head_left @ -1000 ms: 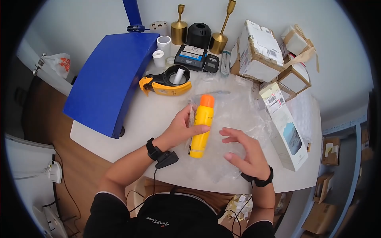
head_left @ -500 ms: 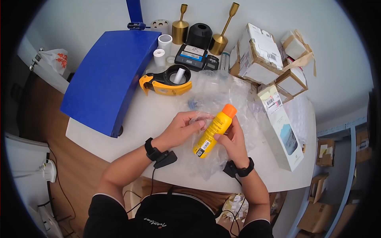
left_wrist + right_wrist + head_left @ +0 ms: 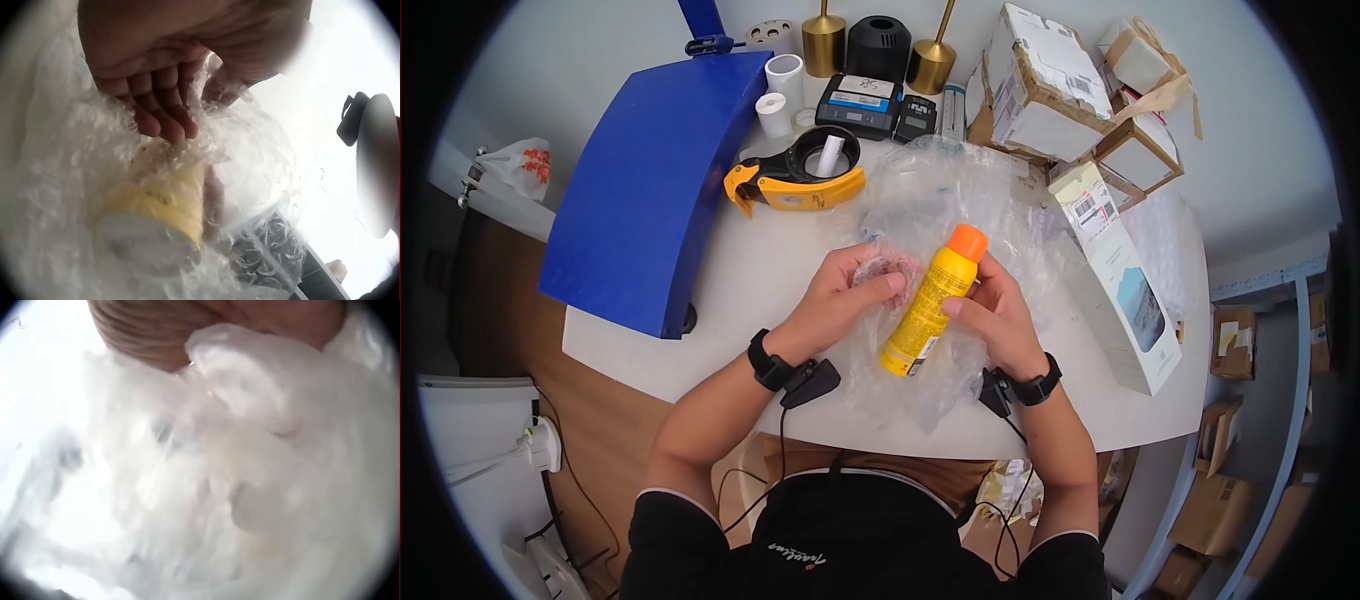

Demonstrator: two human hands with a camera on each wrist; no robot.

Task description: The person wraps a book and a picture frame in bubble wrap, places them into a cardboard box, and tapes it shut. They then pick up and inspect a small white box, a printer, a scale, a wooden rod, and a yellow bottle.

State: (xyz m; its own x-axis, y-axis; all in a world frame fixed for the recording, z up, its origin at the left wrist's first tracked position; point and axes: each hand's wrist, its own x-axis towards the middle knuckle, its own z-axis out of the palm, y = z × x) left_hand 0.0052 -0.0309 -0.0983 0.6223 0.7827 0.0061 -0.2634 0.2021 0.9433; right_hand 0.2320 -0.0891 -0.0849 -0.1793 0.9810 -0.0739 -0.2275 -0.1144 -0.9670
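In the head view, a yellow spray can [image 3: 925, 320] with an orange cap [image 3: 967, 242] leans tilted over crumpled clear bubble wrap [image 3: 920, 180]. The right hand [image 3: 1000, 322] grips it, thumb across its front and fingers behind. Beside the can, the left hand [image 3: 838, 298] pinches a bunched edge of the wrap between thumb and fingers. From the left wrist, the left hand's curled fingers [image 3: 165, 103] show in the plastic, with the can's base [image 3: 147, 240] beyond, seen through it. Blurred bubble wrap [image 3: 187, 462] covers most of the right wrist view.
A blue curved panel [image 3: 650, 180] stands at the left. Behind the wrap are a yellow tape dispenser [image 3: 795, 190], a black printer-like device [image 3: 855, 110] and brass holders [image 3: 930, 68]. Cartons [image 3: 1050, 90] and a tall white box [image 3: 1125, 290] stand at the right.
The can has passed from the left hand to the right and now tilts with its cap to the right. The left hand has let go of it and gathered bubble wrap.
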